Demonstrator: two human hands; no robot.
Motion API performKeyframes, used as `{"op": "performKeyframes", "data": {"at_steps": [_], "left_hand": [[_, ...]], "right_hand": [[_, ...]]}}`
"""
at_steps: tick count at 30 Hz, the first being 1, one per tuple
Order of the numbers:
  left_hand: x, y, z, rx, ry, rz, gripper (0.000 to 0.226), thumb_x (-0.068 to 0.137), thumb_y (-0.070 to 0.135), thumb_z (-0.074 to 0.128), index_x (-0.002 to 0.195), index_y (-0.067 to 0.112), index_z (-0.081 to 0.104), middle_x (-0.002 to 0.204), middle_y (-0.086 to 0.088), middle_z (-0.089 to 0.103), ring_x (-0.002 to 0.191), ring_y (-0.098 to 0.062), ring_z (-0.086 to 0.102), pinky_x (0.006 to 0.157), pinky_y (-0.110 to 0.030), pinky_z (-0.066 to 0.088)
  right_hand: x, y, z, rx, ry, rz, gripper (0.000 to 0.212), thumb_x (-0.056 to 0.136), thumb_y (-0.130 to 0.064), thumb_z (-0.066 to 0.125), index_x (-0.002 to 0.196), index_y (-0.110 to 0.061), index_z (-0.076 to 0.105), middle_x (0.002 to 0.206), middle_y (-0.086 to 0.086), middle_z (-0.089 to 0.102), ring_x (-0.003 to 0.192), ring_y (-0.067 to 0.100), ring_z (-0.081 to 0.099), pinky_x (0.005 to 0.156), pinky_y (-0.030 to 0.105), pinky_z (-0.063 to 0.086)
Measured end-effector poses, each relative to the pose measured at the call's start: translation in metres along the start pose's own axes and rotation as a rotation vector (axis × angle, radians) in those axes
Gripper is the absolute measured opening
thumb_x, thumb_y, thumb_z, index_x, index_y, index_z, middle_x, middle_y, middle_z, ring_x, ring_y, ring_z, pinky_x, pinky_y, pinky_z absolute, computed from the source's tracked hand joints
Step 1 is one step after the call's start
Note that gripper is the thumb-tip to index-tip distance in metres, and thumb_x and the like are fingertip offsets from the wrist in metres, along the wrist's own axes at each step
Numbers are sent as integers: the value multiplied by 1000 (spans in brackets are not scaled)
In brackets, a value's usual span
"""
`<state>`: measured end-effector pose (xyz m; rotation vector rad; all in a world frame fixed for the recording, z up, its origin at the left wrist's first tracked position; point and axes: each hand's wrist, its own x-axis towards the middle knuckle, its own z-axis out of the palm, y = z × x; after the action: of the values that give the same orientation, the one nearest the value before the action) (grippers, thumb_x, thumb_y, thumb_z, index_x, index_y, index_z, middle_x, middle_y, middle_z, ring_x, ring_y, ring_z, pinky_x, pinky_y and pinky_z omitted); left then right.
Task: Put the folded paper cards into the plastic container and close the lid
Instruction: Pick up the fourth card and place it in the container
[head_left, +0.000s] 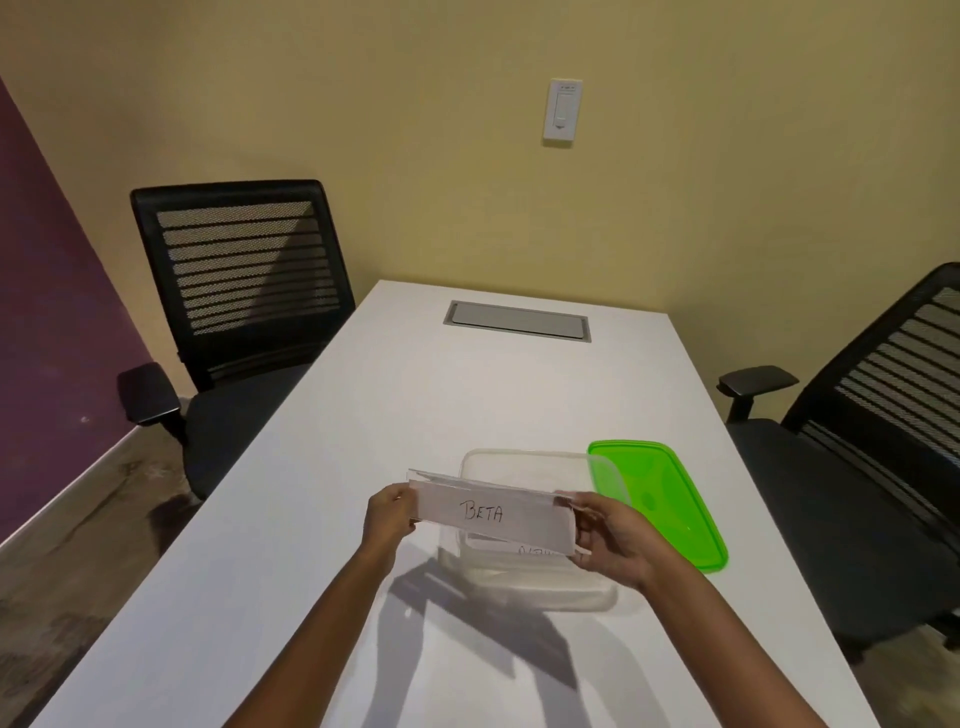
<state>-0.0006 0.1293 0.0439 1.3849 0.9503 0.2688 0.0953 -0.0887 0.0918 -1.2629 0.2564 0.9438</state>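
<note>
both hands pinch card (492, 513) marked "beta": left hand (388, 519) at 9 o'clock end, right hand (610, 540) at 3 o'clock end, above open container (524, 584). green lid (660, 499) on table (415, 405), at container's 3 o'clock.

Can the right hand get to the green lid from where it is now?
Probably yes. The green lid lies flat on the table just right of the right hand, with nothing between them. But that hand and the left hand are holding the BETA card, so it must let go first.
</note>
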Motion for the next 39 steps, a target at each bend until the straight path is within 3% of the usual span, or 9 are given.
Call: {"op": "performKeyframes", "data": {"at_steps": [6, 11, 14, 19, 24, 31, 33, 35, 39], "left_hand": [[-8, 5, 18, 98, -16, 77, 31, 91, 1, 41, 117, 0, 59, 98, -11, 58, 86, -25, 51, 63, -24, 44], [-15, 8, 37, 232, -22, 166, 35, 90, -2, 44, 123, 0, 56, 104, -23, 65, 87, -27, 55, 80, -31, 44], [-20, 7, 49, 361, 0, 219, 37, 87, -3, 47, 122, 0, 57, 112, -24, 66, 102, -35, 61, 88, -36, 49], [-23, 6, 61, 549, 51, 200, 18, 87, 0, 45, 92, -12, 59, 102, -31, 60, 107, -44, 58, 89, -43, 48], [-18, 4, 71, 696, -32, 120, 39, 91, 9, 45, 120, -16, 51, 128, -32, 55, 119, -42, 53, 99, -43, 45], [-10, 3, 78, 849, -150, 102, 37, 95, 14, 40, 125, -7, 48, 132, -24, 52, 121, -36, 53, 99, -35, 45], [-8, 3, 81, 907, -162, 121, 38, 96, 15, 39, 128, -5, 43, 135, -24, 50, 123, -36, 52, 101, -36, 44], [-8, 2, 86, 969, -186, 133, 43, 97, 17, 39, 135, -3, 35, 137, -26, 45, 125, -37, 50, 103, -37, 42], [-5, -1, 96, 1065, -251, 92, 58, 97, 17, 39, 148, 3, 14, 144, -27, 34, 133, -37, 41, 108, -38, 38]], "right_hand": [[1, -9, -12, -39, 184, -95, 26, 94, -17, 47, 71, -14, 59, 50, -4, 66, 59, 14, 47, 53, 25, 35], [13, -9, -21, -198, 348, -293, 28, 93, -13, 47, 67, -14, 54, 67, 8, 49, 58, 18, 41, 55, 25, 30], [19, -9, -26, -333, 395, -376, 19, 88, -5, 50, 70, -11, 51, 68, 10, 42, 56, 17, 32, 53, 26, 23], [31, -10, -39, -381, 458, -351, 26, 85, 1, 51, 61, -9, 51, 61, 9, 43, 59, 19, 36, 59, 31, 27], [45, -11, -43, -533, 543, -343, 23, 83, -3, 53, 63, -9, 42, 73, 14, 41, 71, 21, 36, 57, 29, 21], [58, -11, -44, -802, 559, -269, 30, 86, -8, 51, 59, -9, 40, 65, 6, 45, 82, 22, 43, 54, 29, 28], [56, -10, -39, -896, 549, -255, 9, 87, -7, 49, 81, -4, 56, 94, 19, 64, 93, 28, 53, 70, 30, 40], [61, -7, -40, -988, 537, -247, 34, 88, -4, 48, 121, 2, 55, 128, 22, 59, 116, 33, 55, 90, 32, 45], [64, -1, -38, -1159, 472, -197, 43, 88, -1, 45, 131, -1, 49, 138, 18, 51, 130, 30, 46, 102, 31, 41]]}}
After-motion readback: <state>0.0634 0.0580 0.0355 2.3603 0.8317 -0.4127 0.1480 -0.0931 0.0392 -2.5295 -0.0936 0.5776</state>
